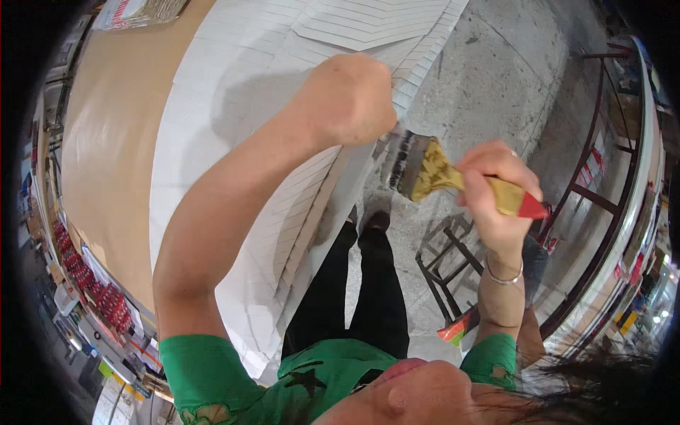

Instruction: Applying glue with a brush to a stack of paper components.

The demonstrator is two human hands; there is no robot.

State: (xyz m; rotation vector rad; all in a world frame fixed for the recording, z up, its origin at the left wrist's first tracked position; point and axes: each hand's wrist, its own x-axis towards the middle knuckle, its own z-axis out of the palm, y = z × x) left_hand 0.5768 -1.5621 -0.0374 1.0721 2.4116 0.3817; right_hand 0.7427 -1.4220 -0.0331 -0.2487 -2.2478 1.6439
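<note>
My left hand [348, 99] is closed and presses on the edge of a fanned stack of white card sheets [234, 120] lying on a brown table [106, 134]. My right hand [496, 185] grips the yellow handle of a wide paintbrush [425, 166] with a red handle end. The brush's dark bristles touch the stepped edges of the sheets just below my left fist. Part of the stack hangs over the table edge toward my legs.
A dark metal stool frame [453, 262] stands on the concrete floor [496, 71] beside my feet. A red metal rack [595, 177] runs along the right. Shelves with red packages [92, 283] line the far left. A bundle of sheets [138, 10] lies at the table's top.
</note>
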